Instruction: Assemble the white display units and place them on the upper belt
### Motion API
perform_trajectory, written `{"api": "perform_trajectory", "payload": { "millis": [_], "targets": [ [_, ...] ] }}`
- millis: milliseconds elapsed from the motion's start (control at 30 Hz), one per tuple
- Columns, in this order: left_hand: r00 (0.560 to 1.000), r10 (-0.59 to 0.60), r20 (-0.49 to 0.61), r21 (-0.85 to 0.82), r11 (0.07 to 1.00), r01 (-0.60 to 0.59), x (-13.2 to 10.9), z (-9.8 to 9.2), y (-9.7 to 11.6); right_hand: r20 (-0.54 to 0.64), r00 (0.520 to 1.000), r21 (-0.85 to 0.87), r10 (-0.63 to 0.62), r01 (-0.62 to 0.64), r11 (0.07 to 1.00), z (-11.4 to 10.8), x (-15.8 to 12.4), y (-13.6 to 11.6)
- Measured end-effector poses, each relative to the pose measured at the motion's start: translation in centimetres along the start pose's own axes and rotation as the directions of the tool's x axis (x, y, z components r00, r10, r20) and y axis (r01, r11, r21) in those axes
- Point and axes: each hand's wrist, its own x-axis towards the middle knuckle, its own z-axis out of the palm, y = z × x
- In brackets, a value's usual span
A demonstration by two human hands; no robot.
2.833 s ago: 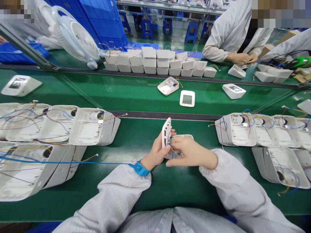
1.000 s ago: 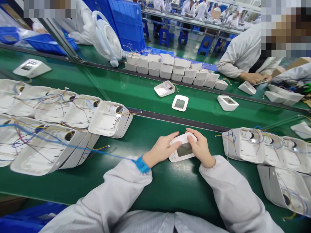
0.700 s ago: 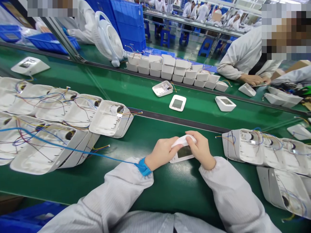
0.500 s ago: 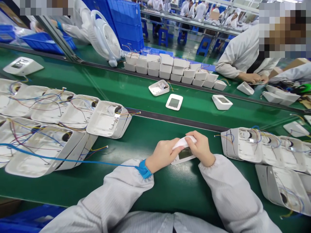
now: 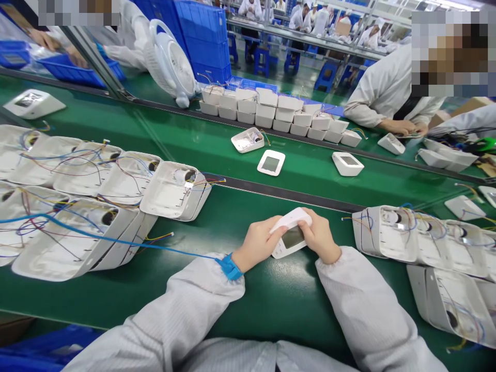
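Observation:
Both hands grip one white device with a dark rectangular screen (image 5: 293,236), just above the green bench. My left hand (image 5: 258,243) has its left side, with the thumb on the front face. A blue band with a blue cord is round that wrist. My right hand (image 5: 321,235) holds the upper right side, its thumb near the screen. The device is tilted, its screen facing me. Fingers behind it are hidden.
Open white housings with wires (image 5: 170,188) stand in rows at the left, more (image 5: 399,232) at the right. Beyond a dark rail, white units (image 5: 271,163) lie on a green belt. Stacked housings (image 5: 265,113), a fan (image 5: 174,62) and other people are behind.
The device has turned up in my hands, showing more of its front face and screen. On the belt, the white units have shifted left.

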Motion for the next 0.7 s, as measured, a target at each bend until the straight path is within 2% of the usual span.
{"api": "perform_trajectory", "payload": {
  "millis": [67, 133, 267, 333, 400, 500, 567, 633, 700],
  "targets": [
    [1.0, 0.015, -0.007, -0.033, 0.999, -0.016, 0.1, 0.0, -0.3, -0.03, 0.999, 0.08, 0.011, -0.009, 0.997, 0.1, 0.0, 0.1],
    [0.997, 0.005, -0.073, -0.094, 0.996, -0.012, 0.3, 0.0, -0.8, -0.058, 0.998, 0.237, 0.034, -0.019, 0.971, 0.3, 0.1, 0.1],
    [0.959, -0.092, -0.268, -0.273, 0.962, 0.016, 0.7, 0.2, -2.0, 0.038, 0.998, 0.544, 0.049, -0.062, 0.837, 0.9, 0.3, -0.2],
    [0.954, -0.098, -0.282, -0.321, 0.947, 0.003, 0.7, 0.4, -2.3, 0.064, 0.995, 0.608, 0.071, -0.095, 0.789, 1.0, 0.2, -0.6],
    [0.955, -0.083, -0.285, -0.331, 0.944, -0.016, 0.7, 0.7, -2.5, -0.004, 0.993, 0.624, 0.116, -0.089, 0.777, 1.0, 0.0, -1.1],
    [0.957, -0.029, -0.289, -0.321, 0.945, -0.068, 0.8, 0.9, -2.7, -0.206, 0.973, 0.498, 0.106, 0.011, 0.867, 0.6, -0.7, -2.0],
    [0.954, 0.083, -0.289, -0.264, 0.951, -0.163, 0.8, 0.7, -2.9, -0.27, 0.962, 0.243, -0.052, 0.12, 0.963, -0.1, -1.1, -2.8],
    [0.933, 0.229, -0.278, -0.147, 0.949, -0.277, 0.8, 0.2, -3.2, -0.197, 0.943, -0.05, -0.268, 0.263, 0.963, -0.9, -1.2, -3.5],
    [0.907, 0.338, -0.25, -0.005, 0.936, -0.351, 0.9, -0.5, -3.4, -0.072, 0.913, -0.209, -0.401, 0.379, 0.901, -1.6, -1.1, -4.0]
  ]
}}
